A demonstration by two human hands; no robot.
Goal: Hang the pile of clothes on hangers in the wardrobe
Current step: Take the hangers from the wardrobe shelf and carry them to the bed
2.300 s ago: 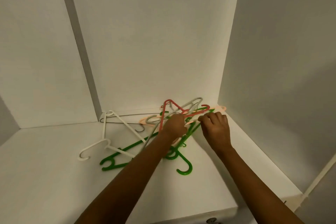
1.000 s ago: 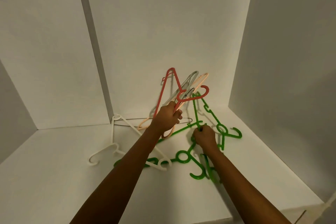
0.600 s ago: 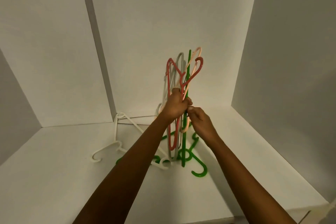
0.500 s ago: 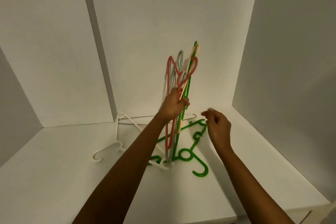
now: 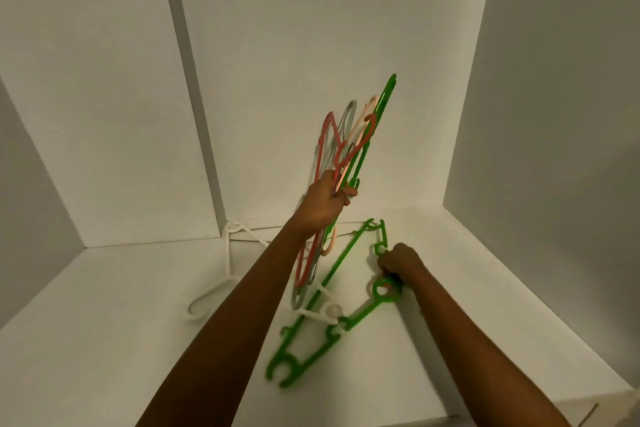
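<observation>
Hangers (image 5: 369,132) of coloured plastic stand bundled upright in my clenched left hand (image 5: 325,201), above the wardrobe shelf (image 5: 104,322). My right hand (image 5: 400,262) curls round a green hanger (image 5: 363,313) lying on that shelf, beside its neck ring. I judge them light and stiff, with hooks prone to snagging. The neck should give the steadiest hold.

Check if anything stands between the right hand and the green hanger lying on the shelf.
Nothing does: the right hand grips the green hanger near its ring. A white hanger crosses its long bar, though, and might snag when it is lifted.
</observation>
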